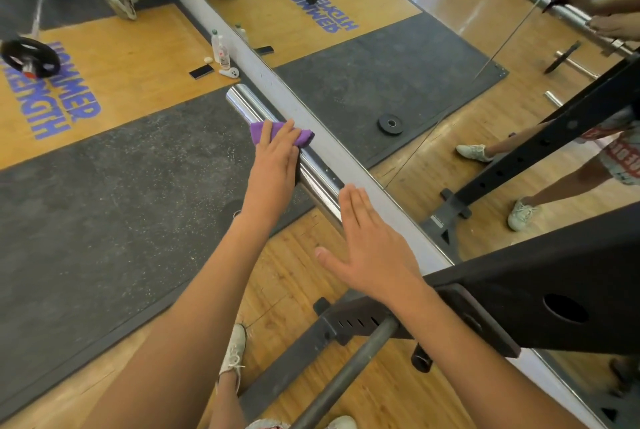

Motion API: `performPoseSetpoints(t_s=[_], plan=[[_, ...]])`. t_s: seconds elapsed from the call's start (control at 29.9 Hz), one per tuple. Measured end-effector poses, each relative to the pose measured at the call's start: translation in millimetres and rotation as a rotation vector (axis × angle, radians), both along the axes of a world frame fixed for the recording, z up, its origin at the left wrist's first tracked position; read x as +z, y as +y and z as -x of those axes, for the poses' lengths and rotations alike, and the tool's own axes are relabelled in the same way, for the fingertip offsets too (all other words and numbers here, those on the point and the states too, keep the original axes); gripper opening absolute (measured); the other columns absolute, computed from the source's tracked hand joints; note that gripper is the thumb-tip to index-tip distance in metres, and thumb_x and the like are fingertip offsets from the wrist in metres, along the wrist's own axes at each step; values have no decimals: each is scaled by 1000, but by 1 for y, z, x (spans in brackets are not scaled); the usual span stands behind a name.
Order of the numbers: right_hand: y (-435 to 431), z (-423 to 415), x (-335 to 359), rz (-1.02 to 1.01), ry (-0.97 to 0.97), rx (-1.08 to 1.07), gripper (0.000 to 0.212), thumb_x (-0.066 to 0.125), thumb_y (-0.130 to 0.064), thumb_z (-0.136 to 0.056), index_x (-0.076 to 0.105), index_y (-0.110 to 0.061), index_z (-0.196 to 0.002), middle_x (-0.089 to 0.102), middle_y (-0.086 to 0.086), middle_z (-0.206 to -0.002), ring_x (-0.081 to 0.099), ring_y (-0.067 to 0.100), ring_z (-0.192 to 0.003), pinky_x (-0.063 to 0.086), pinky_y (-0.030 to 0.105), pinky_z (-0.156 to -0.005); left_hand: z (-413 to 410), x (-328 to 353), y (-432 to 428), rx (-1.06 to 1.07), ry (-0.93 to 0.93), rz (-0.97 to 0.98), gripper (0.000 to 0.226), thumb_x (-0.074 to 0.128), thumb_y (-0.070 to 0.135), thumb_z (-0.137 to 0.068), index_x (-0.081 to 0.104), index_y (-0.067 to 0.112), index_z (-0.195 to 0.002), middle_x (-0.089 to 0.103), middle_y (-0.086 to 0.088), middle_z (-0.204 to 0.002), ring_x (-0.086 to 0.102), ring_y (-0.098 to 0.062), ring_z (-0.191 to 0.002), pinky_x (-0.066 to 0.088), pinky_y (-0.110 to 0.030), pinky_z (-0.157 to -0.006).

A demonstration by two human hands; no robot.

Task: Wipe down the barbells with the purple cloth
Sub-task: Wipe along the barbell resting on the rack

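Gym mirror [381,47]: left hand [273,165] flat on purple cloth [306,138] over chrome barbell [246,104]; right hand [374,248] spread.

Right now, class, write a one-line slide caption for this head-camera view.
Left hand presses the purple cloth onto the chrome barbell sleeve; flat right hand lies over it.

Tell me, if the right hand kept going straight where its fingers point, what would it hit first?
Most likely the purple cloth that the left hand presses on the chrome barbell sleeve. The right hand points up along that sleeve, though it could graze the white mirror frame first; depth is unclear.
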State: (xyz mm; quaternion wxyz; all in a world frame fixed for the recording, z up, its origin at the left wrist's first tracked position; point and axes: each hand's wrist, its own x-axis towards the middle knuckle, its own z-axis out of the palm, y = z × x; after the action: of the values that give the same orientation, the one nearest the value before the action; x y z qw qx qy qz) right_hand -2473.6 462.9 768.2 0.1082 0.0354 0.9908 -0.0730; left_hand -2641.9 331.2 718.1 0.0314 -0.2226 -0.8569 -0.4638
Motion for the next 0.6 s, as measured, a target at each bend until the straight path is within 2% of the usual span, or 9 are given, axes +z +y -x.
performPoseSetpoints(t_s=[0.07, 0.17, 0.23, 0.4, 0.6], plan=[[-6, -2, -1, -14, 27, -8, 98, 24, -75, -95, -21, -13, -157, -28, 4, -164, -24, 16, -152, -2, 31, -119, -15, -2, 4, 7, -6, -29, 39, 35, 20, -110, 49, 14, -146, 36, 1, -161, 11, -19, -155, 21, -37, -120], [-7, -2, -1, 14, 48, -22, 96, 27, -72, -96, -18, -14, -158, -27, 2, -165, -24, 15, -152, 1, 32, -121, -23, -3, 7, -27, 4, -11, 38, 36, 17, -110, 50, 13, -145, 38, -1, -160, 12, -22, -155, 21, -46, -123], [-6, -2, 0, 36, 32, -15, 95, 29, -71, -97, -19, -15, -158, -29, 0, -164, -26, 13, -151, 5, 34, -122, -10, 1, 4, -46, 0, 42, 39, 33, 18, -111, 48, 13, -147, 37, -1, -160, 11, -24, -155, 15, -51, -125], [-4, -3, -2, 45, 21, -12, 93, 25, -71, -97, -22, -18, -157, -30, -2, -164, -27, 12, -150, 11, 36, -124, 31, 16, 2, -13, 9, 187, 40, 30, 17, -111, 51, 14, -145, 41, -4, -158, 11, -27, -155, 13, -55, -124], [-6, -3, -4, 17, 65, -24, 94, 23, -72, -96, -19, -15, -158, -28, 2, -164, -25, 15, -151, 0, 34, -125, 13, 16, 7, -18, 12, 225, 39, 34, 12, -109, 53, 12, -143, 41, -3, -158, 11, -27, -155, 16, -56, -123]])
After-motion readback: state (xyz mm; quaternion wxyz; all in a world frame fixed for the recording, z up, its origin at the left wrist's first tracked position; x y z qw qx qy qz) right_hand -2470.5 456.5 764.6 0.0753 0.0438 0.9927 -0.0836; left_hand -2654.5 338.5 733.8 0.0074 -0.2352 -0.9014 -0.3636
